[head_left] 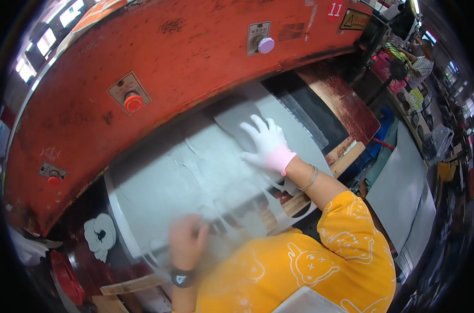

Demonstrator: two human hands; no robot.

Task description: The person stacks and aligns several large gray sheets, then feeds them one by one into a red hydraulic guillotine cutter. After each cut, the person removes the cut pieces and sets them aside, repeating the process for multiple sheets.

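Under a red press beam lies a large pale grey sheet (pixel 158 182), with cut-out openings along its near edge. My right hand (pixel 268 146), in a white glove with a pink cuff, is spread over the sheet's far right part. Its fingertips are beside a darker grey flat patch (pixel 237 122); whether that is a separate piece or a shadow, I cannot tell. My left hand (pixel 187 240) is bare, with a black band at the wrist. It is over the sheet's near edge by the cut-outs, its fingers smeared by motion. Whatever it might hold is hidden.
The red press beam (pixel 190 62) spans the far side, bearing red knobs (pixel 133 102) and a pale purple knob (pixel 266 45). Grey cut pieces (pixel 100 235) are stacked at left. A black sheet (pixel 304 109) and large grey sheets (pixel 398 182) lie at right. Another person (pixel 422 62) is far right.
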